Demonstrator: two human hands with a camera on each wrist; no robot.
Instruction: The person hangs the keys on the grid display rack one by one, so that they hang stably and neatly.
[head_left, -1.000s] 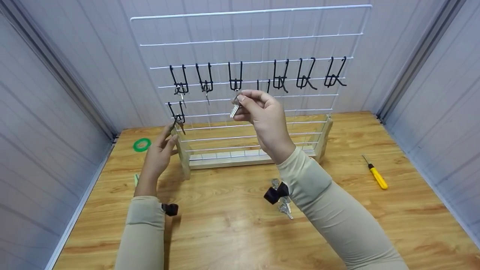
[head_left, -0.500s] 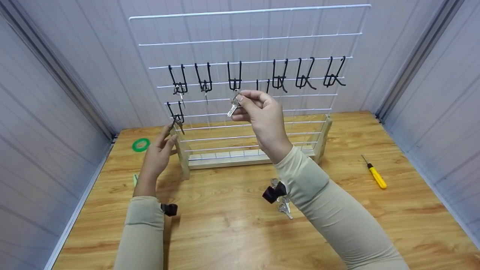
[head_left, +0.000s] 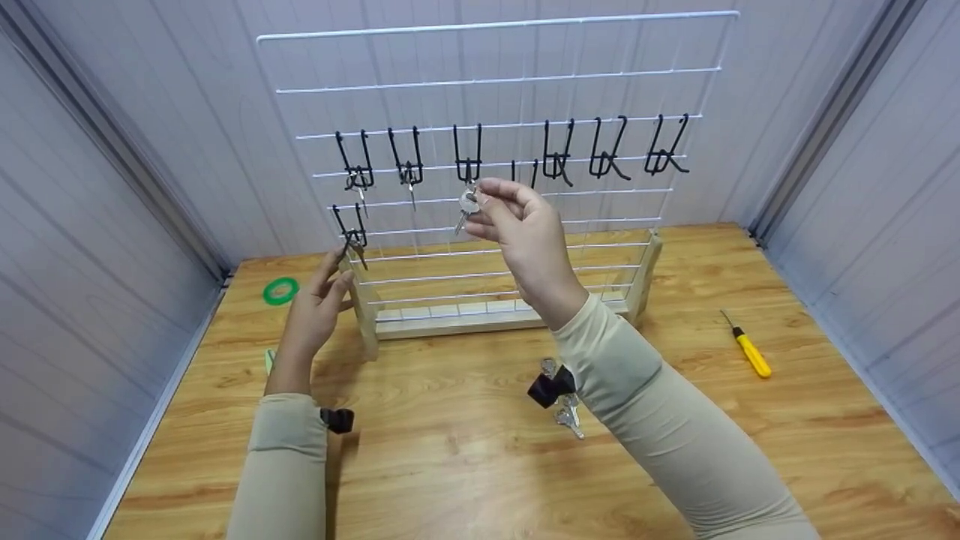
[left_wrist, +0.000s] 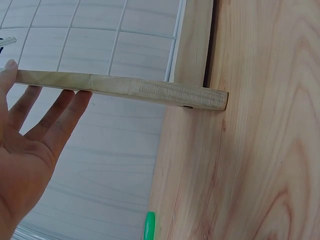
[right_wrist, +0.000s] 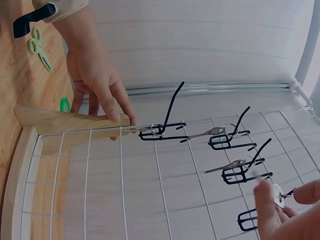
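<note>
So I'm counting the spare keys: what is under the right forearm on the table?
A few silver keys lie under the right sleeve; the sleeve and the black wrist mount cover part of them.

I see a white wire grid point(head_left: 495, 82) carrying black hooks point(head_left: 469, 157), set in a pale wood base point(head_left: 457, 321). The key point(head_left: 465, 210) I pinch is silver, as are the keys point(head_left: 568, 412) lying on the table point(head_left: 450, 450), which is honey-brown with darker grain streaks. My sleeves point(head_left: 675, 435) are beige, with black straps point(head_left: 551, 388). A green ring point(head_left: 281, 289) lies left; the screwdriver point(head_left: 750, 351) has a yellow handle. The walls point(head_left: 112, 150) are grey-white, ribbed.
</note>
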